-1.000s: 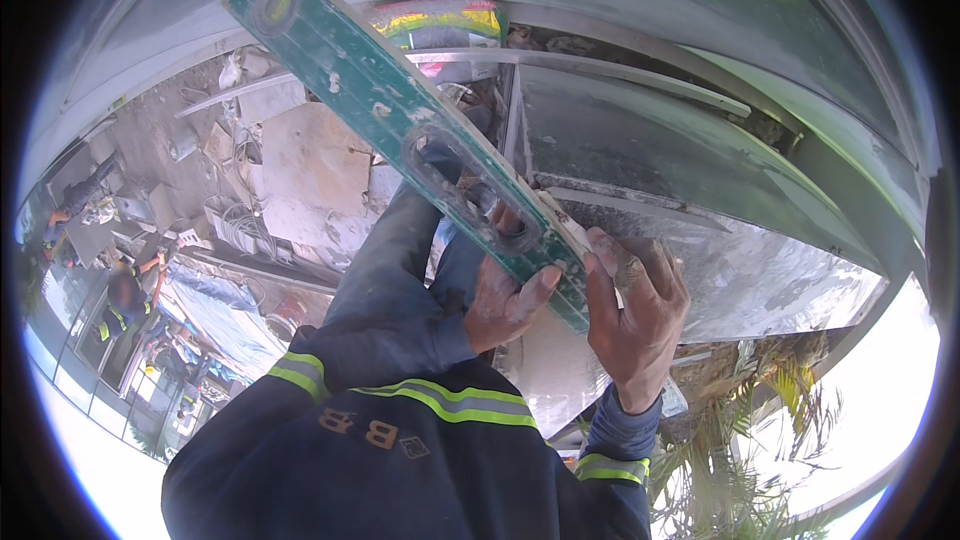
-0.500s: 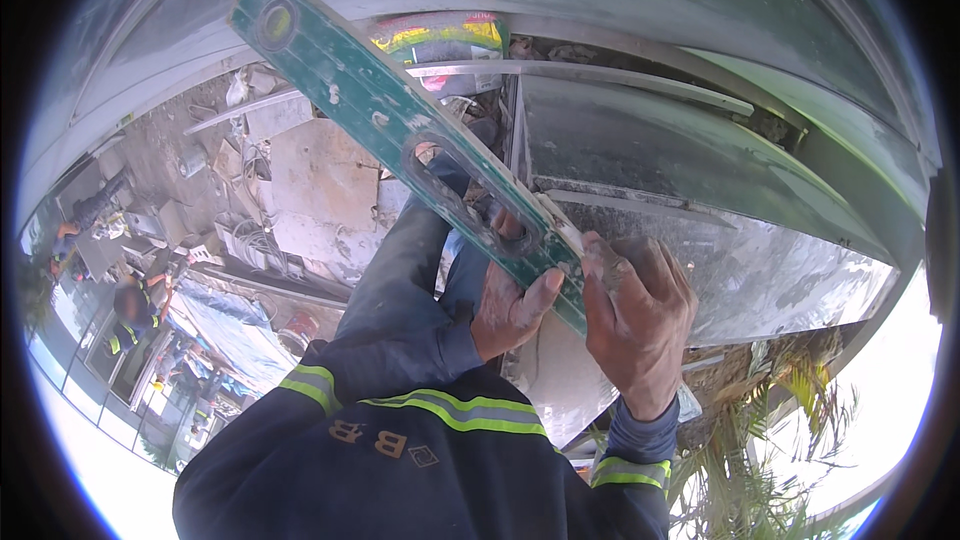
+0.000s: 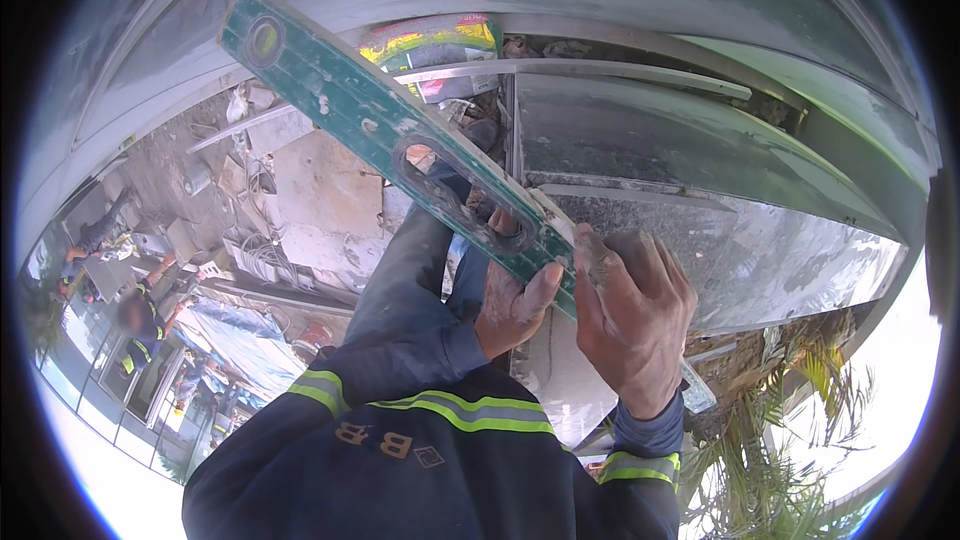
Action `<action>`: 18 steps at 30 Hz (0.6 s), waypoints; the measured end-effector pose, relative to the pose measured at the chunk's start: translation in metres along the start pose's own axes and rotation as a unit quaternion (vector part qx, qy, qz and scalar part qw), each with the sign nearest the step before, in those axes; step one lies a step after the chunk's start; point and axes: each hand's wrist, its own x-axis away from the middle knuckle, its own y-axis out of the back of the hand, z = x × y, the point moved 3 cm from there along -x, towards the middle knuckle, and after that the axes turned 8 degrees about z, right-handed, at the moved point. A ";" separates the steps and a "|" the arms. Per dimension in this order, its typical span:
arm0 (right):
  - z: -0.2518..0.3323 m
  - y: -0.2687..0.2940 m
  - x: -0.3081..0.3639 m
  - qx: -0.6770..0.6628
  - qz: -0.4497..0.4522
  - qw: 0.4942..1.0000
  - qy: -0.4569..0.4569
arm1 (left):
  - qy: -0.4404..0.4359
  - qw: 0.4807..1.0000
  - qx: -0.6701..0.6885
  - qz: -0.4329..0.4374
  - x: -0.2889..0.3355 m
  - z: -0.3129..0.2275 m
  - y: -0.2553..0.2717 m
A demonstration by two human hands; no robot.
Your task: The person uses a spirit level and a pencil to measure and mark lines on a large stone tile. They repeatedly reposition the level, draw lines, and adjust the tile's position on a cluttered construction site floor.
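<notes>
Dusty green spirit level (image 3: 375,128), gripped at its slot (image 3: 482,180)

We judged it fairly light, stiff and slick with powder, safest held through the slot. It slanted above the legs (image 3: 400,265), white-crusted and straight-edged. The left hand (image 3: 506,314) clasped it; the right hand's (image 3: 638,315) fingers bunched at its lower end, whether pinching we couldn't tell.

The spirit level (image 3: 335,85) looks like green-painted metal, dull, scuffed and crusted with rough pale residue, and a chalky, dry film coats the fingers (image 3: 650,265). The jacket (image 3: 400,500) is matt dark cloth with smooth reflective bands (image 3: 470,415); the trousers (image 3: 395,275) are dull, dusty fabric. The sack (image 3: 440,35) looks like glossy printed plastic.
</notes>
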 end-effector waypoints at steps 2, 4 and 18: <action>0.000 0.000 -0.003 0.008 0.006 1.000 -0.005 | -0.012 1.000 -0.022 -0.001 -0.002 0.001 0.001; 0.000 0.003 -0.002 0.010 0.017 1.000 -0.009 | -0.013 1.000 -0.017 -0.002 -0.003 -0.001 0.000; -0.008 0.001 0.013 0.013 -0.024 1.000 -0.009 | 0.019 1.000 0.006 0.017 -0.001 0.002 0.001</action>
